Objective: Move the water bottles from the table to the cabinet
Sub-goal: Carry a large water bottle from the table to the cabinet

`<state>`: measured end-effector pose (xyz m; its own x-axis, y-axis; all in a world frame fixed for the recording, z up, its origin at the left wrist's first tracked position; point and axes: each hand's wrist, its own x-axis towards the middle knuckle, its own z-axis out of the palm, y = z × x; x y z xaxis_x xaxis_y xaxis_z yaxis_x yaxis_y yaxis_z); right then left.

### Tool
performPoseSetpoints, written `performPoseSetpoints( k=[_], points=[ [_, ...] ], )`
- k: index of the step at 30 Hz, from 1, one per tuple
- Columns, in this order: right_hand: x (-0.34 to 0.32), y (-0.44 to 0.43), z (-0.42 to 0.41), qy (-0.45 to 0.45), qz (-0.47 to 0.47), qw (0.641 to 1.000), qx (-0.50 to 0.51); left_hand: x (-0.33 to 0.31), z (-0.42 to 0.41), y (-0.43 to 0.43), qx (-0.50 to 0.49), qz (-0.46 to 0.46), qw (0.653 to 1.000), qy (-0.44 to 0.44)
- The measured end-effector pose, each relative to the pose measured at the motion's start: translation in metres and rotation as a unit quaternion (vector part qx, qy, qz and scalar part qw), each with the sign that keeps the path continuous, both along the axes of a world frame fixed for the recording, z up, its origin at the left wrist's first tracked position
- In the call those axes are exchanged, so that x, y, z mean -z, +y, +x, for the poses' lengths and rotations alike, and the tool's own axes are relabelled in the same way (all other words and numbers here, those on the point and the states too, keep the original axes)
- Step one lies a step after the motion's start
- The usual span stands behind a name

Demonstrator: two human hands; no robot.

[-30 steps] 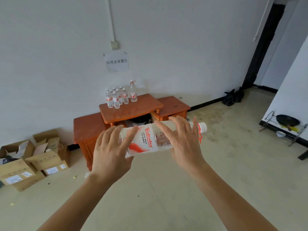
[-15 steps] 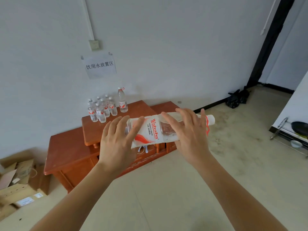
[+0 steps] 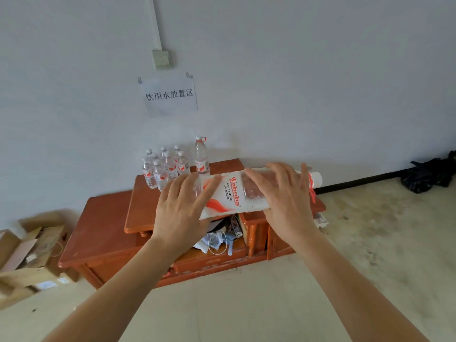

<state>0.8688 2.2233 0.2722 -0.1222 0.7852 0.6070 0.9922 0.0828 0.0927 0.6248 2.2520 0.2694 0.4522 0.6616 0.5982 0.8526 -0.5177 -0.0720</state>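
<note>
Plain pale wall (image 3: 296, 70) fills the top of the frame, a paper sign (image 3: 169, 95) taped below a wall switch box (image 3: 161, 59) upper centre, open cardboard boxes (image 3: 29, 248) at lower left, a black bag (image 3: 429, 175) far right on the scuffed beige floor (image 3: 370, 230).

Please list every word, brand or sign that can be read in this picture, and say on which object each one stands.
"饮用水放置区": paper sign taped on the wall.
"Wahaha": red brand name on the label of the held bottle.
Small grey lines beside the brand: too blurred to read for sure.
Labels of the bottles on the cabinet: too small to read.
Stickers on the cardboard boxes: blurred, unreadable.
</note>
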Motion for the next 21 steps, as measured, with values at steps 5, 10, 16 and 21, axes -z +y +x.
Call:
performPoseSetpoints(
  k=[5, 10, 16, 21],
  points=[
    [0.015, 0.119, -0.008, -0.013, -0.006, 0.999, -0.052, 0.022, -0.01, 0.104, -0.054, -0.032, 0.998, -0.005],
    [0.034, 0.246, -0.021, -0.025, -0.083, 0.996, -0.036, 0.051, -0.018, 0.229, -0.059, -0.074, 0.995, -0.012],
    [0.067, 0.362, -0.007, -0.017, -0.192, 0.981, 0.001, 0.083, -0.004, 0.364, -0.041, -0.207, 0.977, 0.04],
    [0.11, 0.423, 0.031, -0.009, -0.273, 0.962, 0.006, 0.122, 0.032, 0.434, -0.01, -0.311, 0.948, 0.063]
  ],
)
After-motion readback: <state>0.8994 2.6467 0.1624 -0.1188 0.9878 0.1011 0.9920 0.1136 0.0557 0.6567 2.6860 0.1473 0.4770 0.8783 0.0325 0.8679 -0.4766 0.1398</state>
